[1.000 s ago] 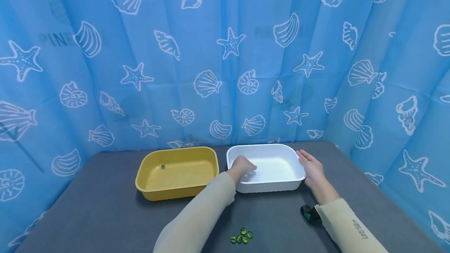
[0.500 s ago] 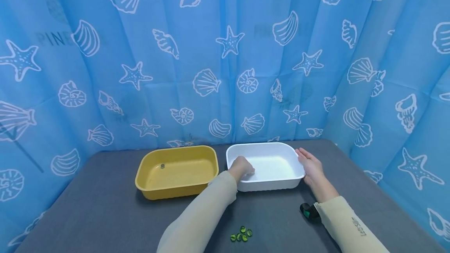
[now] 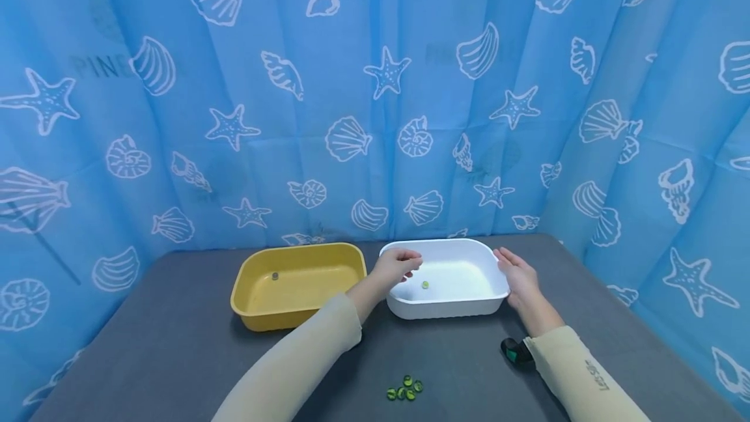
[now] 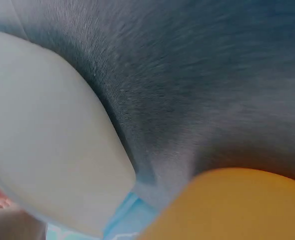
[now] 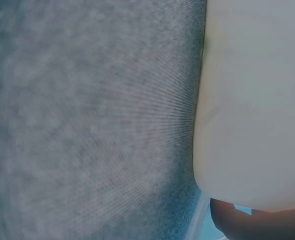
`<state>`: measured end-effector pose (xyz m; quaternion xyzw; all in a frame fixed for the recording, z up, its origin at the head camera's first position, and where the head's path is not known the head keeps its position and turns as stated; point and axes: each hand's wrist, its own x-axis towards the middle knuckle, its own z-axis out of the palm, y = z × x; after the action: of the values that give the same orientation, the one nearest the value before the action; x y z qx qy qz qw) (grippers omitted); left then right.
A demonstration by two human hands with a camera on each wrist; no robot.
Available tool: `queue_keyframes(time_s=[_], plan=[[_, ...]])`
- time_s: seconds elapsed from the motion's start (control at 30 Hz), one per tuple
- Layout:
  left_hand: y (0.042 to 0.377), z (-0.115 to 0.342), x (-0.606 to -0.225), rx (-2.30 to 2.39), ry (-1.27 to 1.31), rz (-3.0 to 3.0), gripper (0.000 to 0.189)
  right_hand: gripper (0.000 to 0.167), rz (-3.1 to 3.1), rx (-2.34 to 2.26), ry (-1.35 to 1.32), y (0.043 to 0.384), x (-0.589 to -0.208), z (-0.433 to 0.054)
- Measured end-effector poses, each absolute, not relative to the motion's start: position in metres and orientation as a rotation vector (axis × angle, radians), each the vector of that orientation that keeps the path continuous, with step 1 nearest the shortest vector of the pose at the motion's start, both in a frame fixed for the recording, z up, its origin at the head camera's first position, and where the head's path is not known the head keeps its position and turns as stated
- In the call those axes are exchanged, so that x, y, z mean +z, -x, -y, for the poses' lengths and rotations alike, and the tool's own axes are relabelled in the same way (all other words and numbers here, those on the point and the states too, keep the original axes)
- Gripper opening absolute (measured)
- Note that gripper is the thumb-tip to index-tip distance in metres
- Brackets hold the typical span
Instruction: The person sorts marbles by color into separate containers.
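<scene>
My left hand point(image 3: 394, 268) hangs over the left side of a white bin point(image 3: 445, 310), fingers loosely extended and nothing visible between them. Inside that bin a small green marble point(image 3: 425, 284) lies on the floor. My right hand point(image 3: 520, 282) rests against the bin's right wall, its fingers fairly straight along the outside. In the right wrist view the white bin point(image 5: 252, 110) fills the right side, with part of the right hand point(image 5: 257, 222) below it. The left wrist view shows the white bin point(image 4: 57, 135) close up.
A yellow bin point(image 3: 293, 321) stands left of the white one, with a small grey round thing point(image 3: 275, 275) in it. Several green marbles point(image 3: 402, 393) lie grouped on the grey table point(image 3: 176, 357) in front. A blue shell-print curtain point(image 3: 351, 83) hangs behind.
My left hand has lifted from the white bin's floor and drawn back to the left, its fingers loosened. A green marble now shows in the bin. My right hand stays put.
</scene>
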<state>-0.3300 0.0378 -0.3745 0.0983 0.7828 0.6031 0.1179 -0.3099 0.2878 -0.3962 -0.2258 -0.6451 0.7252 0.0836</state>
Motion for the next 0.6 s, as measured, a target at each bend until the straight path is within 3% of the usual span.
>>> queue_keyframes(time_s=[0.6], plan=[[0.278, 0.029, -0.385, 1.650, -0.604, -2.198, 0.028, 0.050, 1.921, 2.182, 0.669, 0.311, -0.397, -0.288]])
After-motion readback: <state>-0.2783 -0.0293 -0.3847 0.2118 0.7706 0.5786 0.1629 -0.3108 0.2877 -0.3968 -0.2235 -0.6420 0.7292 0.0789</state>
